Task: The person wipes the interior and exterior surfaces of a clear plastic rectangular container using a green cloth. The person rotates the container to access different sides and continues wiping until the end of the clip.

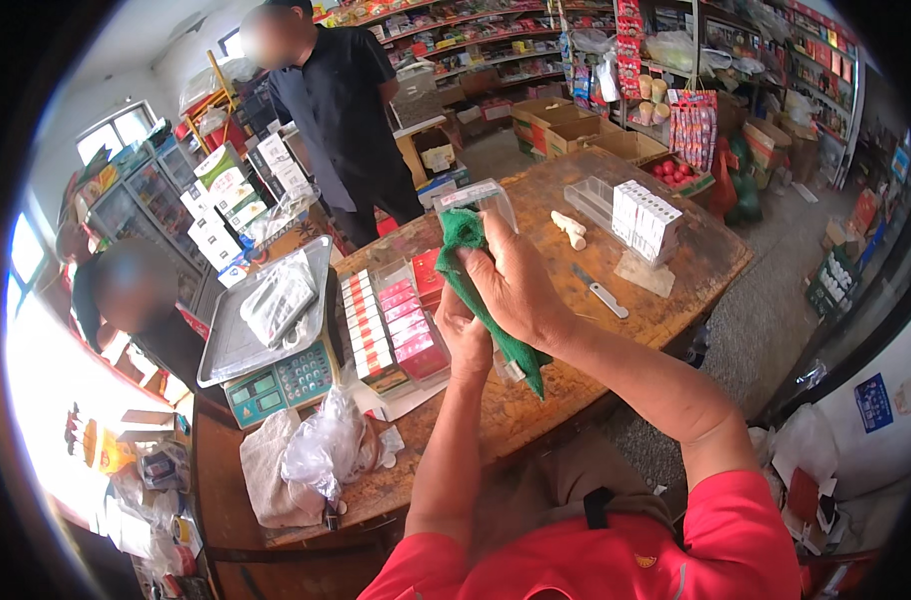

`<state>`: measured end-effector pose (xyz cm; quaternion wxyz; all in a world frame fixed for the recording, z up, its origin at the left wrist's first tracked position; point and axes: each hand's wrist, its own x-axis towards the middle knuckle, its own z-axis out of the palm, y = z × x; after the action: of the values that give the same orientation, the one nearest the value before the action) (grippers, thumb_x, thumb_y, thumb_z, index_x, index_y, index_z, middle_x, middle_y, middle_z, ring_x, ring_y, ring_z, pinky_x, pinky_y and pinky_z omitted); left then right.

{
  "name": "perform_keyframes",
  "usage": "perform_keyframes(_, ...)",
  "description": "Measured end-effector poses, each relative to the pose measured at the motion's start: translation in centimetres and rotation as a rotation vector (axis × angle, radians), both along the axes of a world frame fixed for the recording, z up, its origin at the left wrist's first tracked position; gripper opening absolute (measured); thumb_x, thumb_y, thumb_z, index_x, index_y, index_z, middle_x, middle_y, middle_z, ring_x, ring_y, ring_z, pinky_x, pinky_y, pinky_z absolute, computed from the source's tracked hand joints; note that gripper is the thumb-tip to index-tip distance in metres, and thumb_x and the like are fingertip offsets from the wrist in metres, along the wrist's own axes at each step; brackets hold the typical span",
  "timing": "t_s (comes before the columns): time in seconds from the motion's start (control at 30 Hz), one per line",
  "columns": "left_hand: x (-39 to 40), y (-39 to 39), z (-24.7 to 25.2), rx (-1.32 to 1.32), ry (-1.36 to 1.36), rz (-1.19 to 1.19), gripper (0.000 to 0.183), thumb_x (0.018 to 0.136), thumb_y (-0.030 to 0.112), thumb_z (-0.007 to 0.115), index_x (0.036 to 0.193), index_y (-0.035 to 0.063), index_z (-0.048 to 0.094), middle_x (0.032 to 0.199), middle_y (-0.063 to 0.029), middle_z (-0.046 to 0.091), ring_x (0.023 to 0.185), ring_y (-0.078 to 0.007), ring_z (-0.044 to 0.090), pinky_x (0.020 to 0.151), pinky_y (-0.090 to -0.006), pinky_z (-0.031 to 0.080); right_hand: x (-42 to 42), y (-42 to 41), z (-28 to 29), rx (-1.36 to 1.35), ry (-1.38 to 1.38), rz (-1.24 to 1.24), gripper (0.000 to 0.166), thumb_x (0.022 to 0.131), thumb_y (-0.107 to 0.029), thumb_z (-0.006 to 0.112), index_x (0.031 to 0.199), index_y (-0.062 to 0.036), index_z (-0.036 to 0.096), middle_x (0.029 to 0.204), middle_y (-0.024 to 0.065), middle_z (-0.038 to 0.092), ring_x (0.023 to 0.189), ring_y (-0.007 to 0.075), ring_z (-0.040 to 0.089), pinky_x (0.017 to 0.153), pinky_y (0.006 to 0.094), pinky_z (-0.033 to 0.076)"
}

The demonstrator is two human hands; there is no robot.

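My right hand [512, 281] grips a green cloth [463, 274] bunched at its top, and the cloth hangs down past my wrist. My left hand [463, 326] is lower on the left side of the cloth, its fingers partly hidden behind it, and holds it too. Both hands are above a worn wooden table [695, 255]. Behind the cloth's top stands a clear plastic container [493, 196]. To the right lie a ginger root [569, 229] and a knife with a pale handle [607, 298]. Small cartons in rows [414, 330] are left of my hands.
At the left are a scale [283, 384] with a metal tray [227, 349], a plastic bag [324, 450] and a folded towel [272, 480]. White boxes [645, 221] stand at the right. One person [350, 112] stands across the table; another [163, 345] is at the left.
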<state>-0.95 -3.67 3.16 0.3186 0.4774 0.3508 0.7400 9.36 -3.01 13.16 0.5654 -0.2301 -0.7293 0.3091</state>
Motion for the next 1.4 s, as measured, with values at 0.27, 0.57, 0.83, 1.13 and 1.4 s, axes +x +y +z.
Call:
perform_keyframes(0.27,-1.0,-0.2,-0.2,0.083,0.138,0.136,0.060,0.084,0.021,0.074,0.135,-0.0005,0.050,0.122,-0.0078,0.062,0.108,-0.0149,0.060,0.094,-0.0292,0.047,0.9,-1.3,1.3,-0.074,0.121,0.337,0.014,0.097,-0.010,0.053,0.109,-0.0026,0.052,0.084,0.0080,0.063,0.078,0.0155,0.062,0.068,0.0311,0.048)
perform_keyframes(0.57,-0.4,0.5,-0.5,0.098,-0.033,-0.056,0.064,0.080,0.002,0.066,0.138,-0.0071,0.042,0.128,-0.0136,0.057,0.117,-0.0202,0.056,0.102,-0.0328,0.043,5.1,-2.0,4.4,0.052,0.389,0.158,0.019,0.101,-0.017,0.051,0.115,-0.0038,0.053,0.093,0.0013,0.062,0.081,0.0065,0.059,0.071,0.0217,0.049)
perform_keyframes(0.83,-0.4,0.7,-0.8,0.047,-0.001,-0.033,0.061,0.079,-0.003,0.061,0.138,-0.0045,0.045,0.121,-0.0090,0.060,0.111,-0.0189,0.058,0.097,-0.0322,0.046,3.0,2.5,5.0,0.753,-0.321,-0.153,0.018,0.078,-0.010,0.066,0.092,-0.0018,0.059,0.089,0.0145,0.066,0.088,0.0362,0.064,0.080,0.0434,0.052)
perform_keyframes(1.13,0.0,0.2,0.4,0.096,-0.025,-0.084,0.060,0.080,-0.003,0.057,0.138,-0.0055,0.043,0.121,-0.0120,0.060,0.111,-0.0195,0.060,0.098,-0.0325,0.045,2.8,2.8,5.7,1.078,-0.623,-0.380,0.017,0.078,-0.010,0.061,0.092,-0.0005,0.060,0.088,0.0121,0.062,0.087,0.0255,0.063,0.080,0.0353,0.052)
perform_keyframes(1.4,0.2,0.3,0.6,0.090,-0.003,-0.026,0.058,0.080,-0.004,0.055,0.137,-0.0064,0.044,0.119,-0.0104,0.061,0.106,-0.0173,0.061,0.094,-0.0295,0.047,2.2,3.8,6.8,1.242,-0.651,-0.493,0.012,0.077,-0.011,0.060,0.077,-0.0064,0.049,0.075,0.0067,0.050,0.075,0.0221,0.060,0.068,0.0335,0.051)
